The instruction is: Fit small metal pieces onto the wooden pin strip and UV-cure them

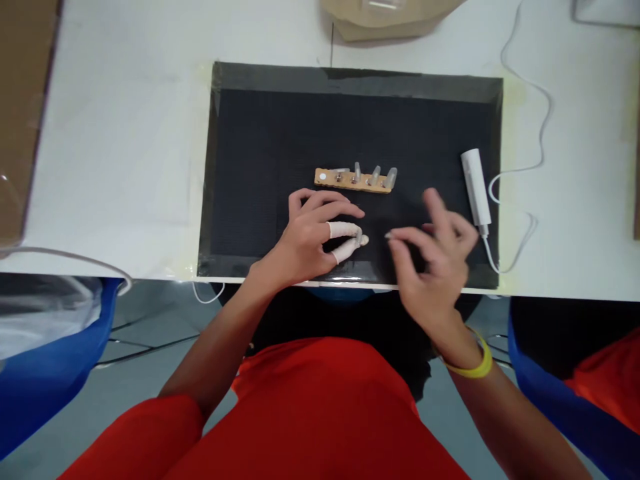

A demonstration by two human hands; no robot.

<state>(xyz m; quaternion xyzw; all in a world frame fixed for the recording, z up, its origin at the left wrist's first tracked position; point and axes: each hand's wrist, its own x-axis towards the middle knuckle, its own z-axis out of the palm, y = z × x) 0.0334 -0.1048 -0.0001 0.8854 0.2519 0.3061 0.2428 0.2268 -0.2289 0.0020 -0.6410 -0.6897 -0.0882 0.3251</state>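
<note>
My left hand wears white finger cots on thumb and forefinger. Between those two tips it pinches a small translucent piece with a pale rounded end; its exact kind is too small to tell. To its right, my right hand pinches a tiny light thing between thumb and forefinger, its other fingers lifted and slightly blurred. Above both hands lies a narrow tan strip with a white dot at its left end. Several translucent caps or tubes stand tilted or lie along it.
Both hands are over a black mat taped to the white table. A white cylindrical device with a cable lies at the mat's right side. A brown paper container stands at the back. Blue chairs flank me.
</note>
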